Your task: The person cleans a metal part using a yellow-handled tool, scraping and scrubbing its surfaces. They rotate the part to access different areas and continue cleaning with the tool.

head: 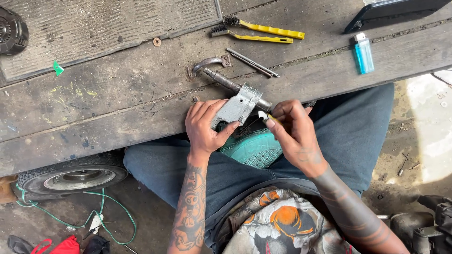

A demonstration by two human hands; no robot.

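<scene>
My left hand (203, 126) grips a grey metal bracket part (236, 107) with a long rusty shaft (221, 79) that reaches up-left over the edge of a worn wooden bench (117, 103). My right hand (293, 131) pinches a small yellow-handled tool with a pale tip (265, 116), and that tip touches the right side of the bracket. Both hands hover over my lap in blue jeans, above a teal patterned plastic seat (254, 149).
On the bench lie two yellow wire brushes (263, 32), thin metal rods (252, 62), a curved metal handle (209, 63), a blue lighter (364, 55), a black phone (395, 11) and a grey mat (108, 28). A small wheel (75, 178) and green cord (94, 218) are on the floor at left.
</scene>
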